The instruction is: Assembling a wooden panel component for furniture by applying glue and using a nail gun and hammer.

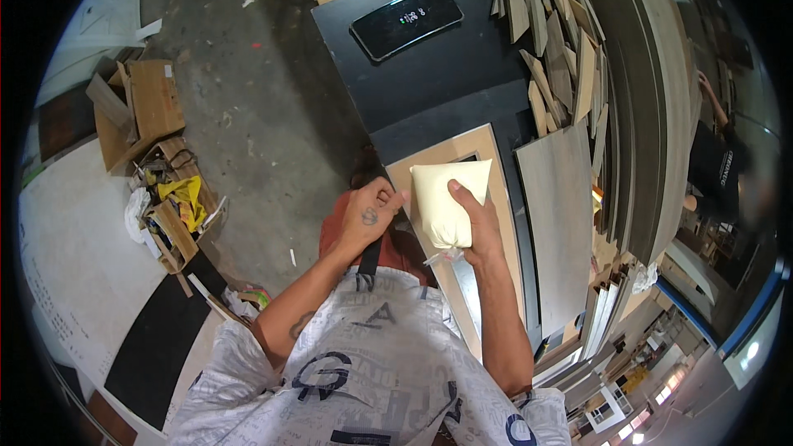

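One cream-coloured plastic pouch (443, 198), plump with a pale liquid or paste, sits in the grasp of a person's right hand (479, 227) above a workbench. Two bare hands are in view, both the person's own, and one phone (405, 20) lies face up with its screen lit on a black panel (429, 66) farther along the bench.

The pouch is pillow-shaped and smooth, its top seam flat and wide, its lower end narrowing to a twisted, clear neck that pokes out just below the palm. It hangs over a light wooden board (475, 198) with a darker inset strip.

The right hand is wrapped around the pouch from the side, thumb pressed on its front face, forearm rising from the lower edge of the frame. The left hand (369, 215) is curled into a loose fist just beside the pouch, closed on the edge of a dark strip (370, 256) that runs down toward the person's body; a small mark shows on its back.

One grey laminate sheet (562, 223) lies to the right of the board, beside a stack of offcut strips (553, 49). A second person (717, 165) in dark clothing stands at the far right. An open cardboard box (140, 111) rests on the concrete floor to the left.
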`<state>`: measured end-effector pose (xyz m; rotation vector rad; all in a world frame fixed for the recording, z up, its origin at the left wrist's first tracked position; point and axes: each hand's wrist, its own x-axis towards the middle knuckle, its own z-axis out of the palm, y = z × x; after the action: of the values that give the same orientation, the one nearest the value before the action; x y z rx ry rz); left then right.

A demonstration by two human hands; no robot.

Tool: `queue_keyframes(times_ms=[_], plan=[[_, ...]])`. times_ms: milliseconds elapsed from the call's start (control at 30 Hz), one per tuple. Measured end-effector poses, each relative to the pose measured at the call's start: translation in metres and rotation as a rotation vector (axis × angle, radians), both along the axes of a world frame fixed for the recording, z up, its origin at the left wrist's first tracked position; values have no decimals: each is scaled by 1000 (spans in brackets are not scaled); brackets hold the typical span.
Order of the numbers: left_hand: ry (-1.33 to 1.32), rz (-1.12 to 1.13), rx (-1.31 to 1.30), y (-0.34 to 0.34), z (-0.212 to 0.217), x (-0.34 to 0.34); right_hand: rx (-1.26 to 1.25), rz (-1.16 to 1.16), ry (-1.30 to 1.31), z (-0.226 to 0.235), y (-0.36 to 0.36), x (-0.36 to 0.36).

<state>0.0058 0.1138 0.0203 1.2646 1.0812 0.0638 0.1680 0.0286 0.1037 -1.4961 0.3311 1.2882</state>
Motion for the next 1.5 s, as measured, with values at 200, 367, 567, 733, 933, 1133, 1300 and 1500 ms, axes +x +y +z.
queue_keyframes(times_ms=[200,367,567,733,933,1133,1300,1500], plan=[[51,-41,30,4,3,1,-46,17,-92,9,4,8],[163,-126,128,12,23,0,-28,91,-260,16,-4,10],[-182,-68,155,38,93,6,185,202,-320,27,-50,17],[-494,-230,184,54,128,10,528,467,-712,51,-57,20],[-501,-372,319,57,167,10,620,521,-931,75,-66,21],[-570,-508,610,55,178,14,585,517,-947,93,-80,12],[-617,-561,815,49,181,13,575,513,-966,94,-89,7],[-664,-581,940,45,183,13,580,480,-941,92,-96,-3]])
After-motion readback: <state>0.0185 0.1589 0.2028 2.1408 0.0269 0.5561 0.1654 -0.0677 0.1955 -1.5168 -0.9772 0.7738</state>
